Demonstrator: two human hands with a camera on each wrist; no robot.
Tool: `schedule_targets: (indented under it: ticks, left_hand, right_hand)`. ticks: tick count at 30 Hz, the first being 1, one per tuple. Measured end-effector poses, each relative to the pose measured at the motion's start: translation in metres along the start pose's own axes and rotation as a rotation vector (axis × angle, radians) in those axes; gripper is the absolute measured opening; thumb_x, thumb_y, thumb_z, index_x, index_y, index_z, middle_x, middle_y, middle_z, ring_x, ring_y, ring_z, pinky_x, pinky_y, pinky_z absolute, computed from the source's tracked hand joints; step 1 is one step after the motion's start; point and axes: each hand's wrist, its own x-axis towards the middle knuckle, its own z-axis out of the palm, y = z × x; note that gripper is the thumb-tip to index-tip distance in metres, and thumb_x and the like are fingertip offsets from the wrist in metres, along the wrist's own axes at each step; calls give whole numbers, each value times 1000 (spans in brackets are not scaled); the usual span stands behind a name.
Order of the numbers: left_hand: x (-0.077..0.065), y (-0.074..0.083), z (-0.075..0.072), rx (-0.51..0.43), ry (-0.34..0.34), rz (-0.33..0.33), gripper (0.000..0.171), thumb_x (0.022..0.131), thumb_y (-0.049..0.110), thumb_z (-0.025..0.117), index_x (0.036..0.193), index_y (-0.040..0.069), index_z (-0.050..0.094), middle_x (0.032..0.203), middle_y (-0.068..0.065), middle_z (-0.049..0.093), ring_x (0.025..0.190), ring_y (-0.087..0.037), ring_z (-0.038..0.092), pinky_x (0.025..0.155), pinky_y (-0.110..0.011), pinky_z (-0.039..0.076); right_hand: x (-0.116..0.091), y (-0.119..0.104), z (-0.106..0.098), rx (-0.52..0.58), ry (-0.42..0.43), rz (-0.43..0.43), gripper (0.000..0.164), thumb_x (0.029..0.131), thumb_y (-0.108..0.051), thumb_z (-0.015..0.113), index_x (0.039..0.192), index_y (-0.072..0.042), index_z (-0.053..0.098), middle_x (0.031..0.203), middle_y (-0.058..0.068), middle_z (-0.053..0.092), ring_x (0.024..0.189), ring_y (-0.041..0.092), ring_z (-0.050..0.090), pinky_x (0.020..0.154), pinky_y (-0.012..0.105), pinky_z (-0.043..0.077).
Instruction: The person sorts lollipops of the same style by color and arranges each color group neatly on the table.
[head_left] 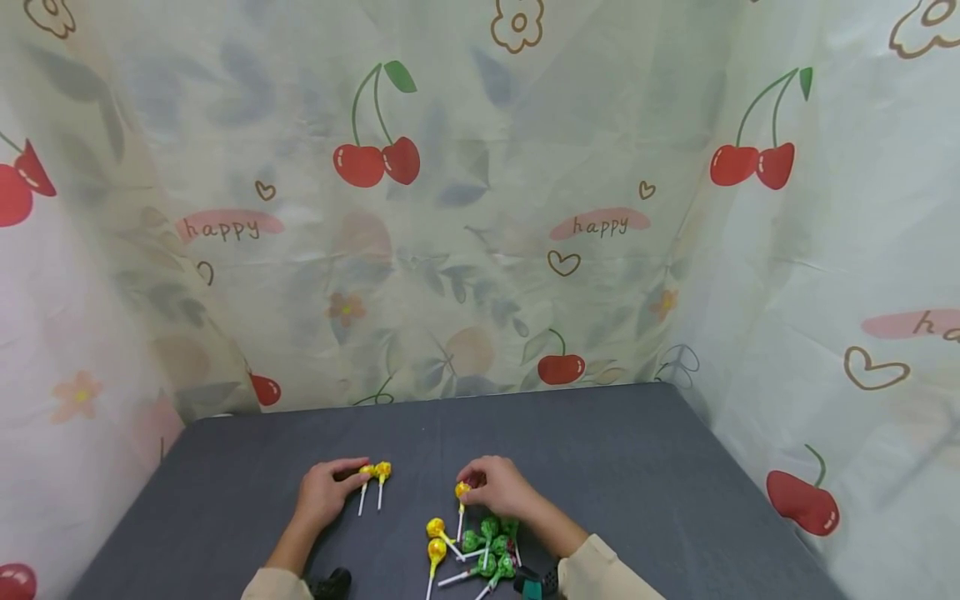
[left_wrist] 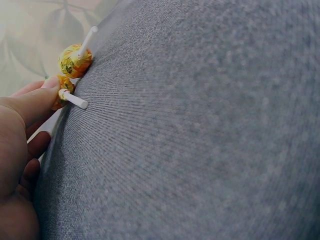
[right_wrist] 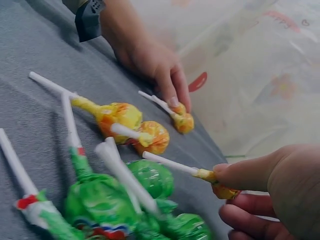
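Note:
My left hand pinches the yellow wrapped head of a lollipop between thumb and fingers, its white stick pointing toward me. Right beside it lies a second yellow lollipop. Over on the right, my right hand pinches another yellow lollipop by its head, with the stick hanging toward the pile. Just below that hand are several green lollipops heaped together. Two more yellow lollipops lie at the left side of this heap, one stick reaching across toward the green ones.
A dark grey cloth covers the table. Behind and at the sides hangs a pale curtain printed with cherries and flowers. Dark camera straps sit on both wrists, the right one close to the green lollipops.

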Motion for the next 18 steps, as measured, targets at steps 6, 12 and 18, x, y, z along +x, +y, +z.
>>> schedule_targets:
  ticks: [6, 12, 18]
  left_hand:
    - [1, -1, 1, 11, 10, 12, 27, 84, 18, 78, 110, 12, 76, 110, -10, 71, 108, -34, 62, 93, -53, 45]
    - [1, -3, 1, 12, 3, 22, 27, 84, 19, 77, 110, 13, 76, 110, -9, 71, 108, -34, 61, 93, -53, 45]
    - [1, -3, 0, 2, -6, 19, 27, 85, 19, 77, 111, 13, 76, 110, -10, 71, 109, -34, 61, 93, -53, 45]
  right_hand:
    - [7, -10, -7, -32, 17, -12, 18, 81, -10, 79, 98, -10, 74, 81, -6, 59, 72, 7, 55, 63, 24, 48]
    - [18, -21, -13, -79, 20, -29, 20, 82, -12, 79, 101, -10, 74, 84, -6, 59, 75, 7, 55, 64, 23, 49]
    - [29, -29, -13, -99, 11, -22, 20, 83, -12, 78, 103, -11, 74, 85, -7, 60, 76, 7, 56, 65, 23, 49]
